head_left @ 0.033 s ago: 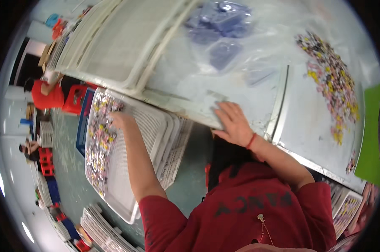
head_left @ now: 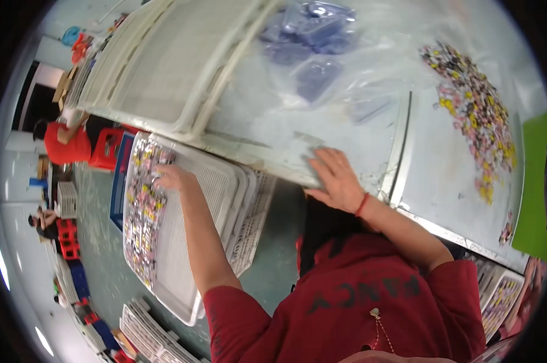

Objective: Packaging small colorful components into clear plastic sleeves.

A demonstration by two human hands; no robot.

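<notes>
My left hand reaches over a white slatted tray, its bent fingertips down among small multicoloured pieces. These pieces lie in packed rows along the tray's left side. Whatever is between those fingers is too small to make out. Flat at the near edge of the pale worktable rests my right hand, fingers apart and holding nothing. A red cord circles that wrist.
A loose pile of small pieces covers the table's right part, beyond a raised metal strip. Clear bluish plastic containers lie at the back. Large pale trays stand at the left. A person in red sits farther off.
My left hand has shifted very slightly among the pieces, and the view has tilted a little. My right hand stays on the table edge.
</notes>
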